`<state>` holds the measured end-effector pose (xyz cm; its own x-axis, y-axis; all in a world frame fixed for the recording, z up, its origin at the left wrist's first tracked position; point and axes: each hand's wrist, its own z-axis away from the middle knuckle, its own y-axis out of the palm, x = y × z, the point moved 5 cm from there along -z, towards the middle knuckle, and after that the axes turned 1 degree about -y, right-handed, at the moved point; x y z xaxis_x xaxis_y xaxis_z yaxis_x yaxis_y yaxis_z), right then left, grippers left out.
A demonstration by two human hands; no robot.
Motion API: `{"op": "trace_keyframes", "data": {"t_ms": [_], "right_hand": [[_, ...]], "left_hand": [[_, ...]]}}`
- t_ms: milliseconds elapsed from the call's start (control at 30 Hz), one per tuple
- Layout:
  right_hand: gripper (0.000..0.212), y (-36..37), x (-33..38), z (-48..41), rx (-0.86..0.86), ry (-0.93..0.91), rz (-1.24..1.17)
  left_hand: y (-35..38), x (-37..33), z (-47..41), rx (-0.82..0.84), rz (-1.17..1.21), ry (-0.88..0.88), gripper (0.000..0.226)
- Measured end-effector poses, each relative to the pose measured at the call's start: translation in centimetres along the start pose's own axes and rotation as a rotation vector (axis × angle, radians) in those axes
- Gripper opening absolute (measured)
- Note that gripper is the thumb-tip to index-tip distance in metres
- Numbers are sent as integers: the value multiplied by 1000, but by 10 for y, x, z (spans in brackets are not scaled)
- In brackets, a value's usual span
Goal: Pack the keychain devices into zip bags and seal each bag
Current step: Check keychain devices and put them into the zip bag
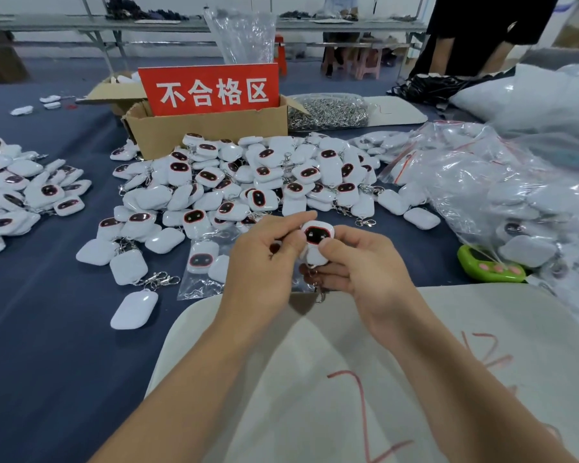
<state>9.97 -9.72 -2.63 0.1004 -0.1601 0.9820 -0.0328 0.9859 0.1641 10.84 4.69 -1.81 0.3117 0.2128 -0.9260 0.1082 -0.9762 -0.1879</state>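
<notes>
A white keychain device [316, 236] with a dark red-rimmed face is held between both hands above the table's near edge. My right hand [365, 265] pinches its lower part, and its metal clasp [320, 295] dangles below. My left hand [264, 262] grips its left side with thumb and fingers; whether a clear zip bag is around the device, I cannot tell. A filled zip bag [203, 272] lies flat just left of my left hand. A big heap of loose devices [248, 178] lies behind the hands.
A cardboard box [208, 128] with a red sign stands behind the heap. More devices [24, 192] lie at the left. Packed bags [498, 188] pile up at the right beside a green gadget [488, 267]. A white sheet [348, 379] covers the near edge. A person stands at the far right.
</notes>
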Motion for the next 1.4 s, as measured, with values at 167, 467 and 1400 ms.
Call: {"op": "trace_keyframes", "data": {"t_ms": [167, 467, 1400], "right_hand": [[20, 0, 4, 1, -4, -34, -3], [21, -8, 9, 3, -58, -61, 69], [32, -4, 8, -1, -15, -131, 169]], "left_hand": [[2, -2, -2, 6, 61, -19, 35], [2, -3, 3, 17, 116, -118, 23], [3, -4, 0, -14, 93, -60, 19]]}}
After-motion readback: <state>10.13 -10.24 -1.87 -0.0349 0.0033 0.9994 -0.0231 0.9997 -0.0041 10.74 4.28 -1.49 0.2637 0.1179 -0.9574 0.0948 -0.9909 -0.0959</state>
